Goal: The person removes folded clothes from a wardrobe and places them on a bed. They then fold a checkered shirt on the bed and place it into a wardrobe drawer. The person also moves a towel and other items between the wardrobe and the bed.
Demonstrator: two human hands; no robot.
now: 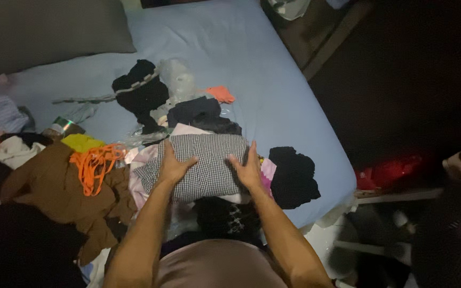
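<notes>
The person's left hand (173,166) lies palm down on the left part of a folded grey checked garment (204,162), fingers spread flat and thumb pointing toward 3 o'clock; it presses on the cloth without gripping any of it. The right hand (247,169) rests on the garment's right edge, fingers straight and close together, pointing toward 12 o'clock, likewise open and holding nothing. Both forearms come up from the bottom of the view.

The checked garment sits near the foot of a bed with a light blue sheet (252,64), on top of pale pink cloth (141,176). At 3 o'clock from it, just beside the right hand, lies a black garment (293,176). At 12 o'clock, touching the checked piece, is a dark navy garment (201,114), and beyond that a small orange piece (221,94) and another black item (141,90). At 9 o'clock are a brown garment (54,186) with an orange cord (96,162) lying on it, and a yellow piece (81,142) just above. A grey pillow (44,29) lies at 11 o'clock.
</notes>
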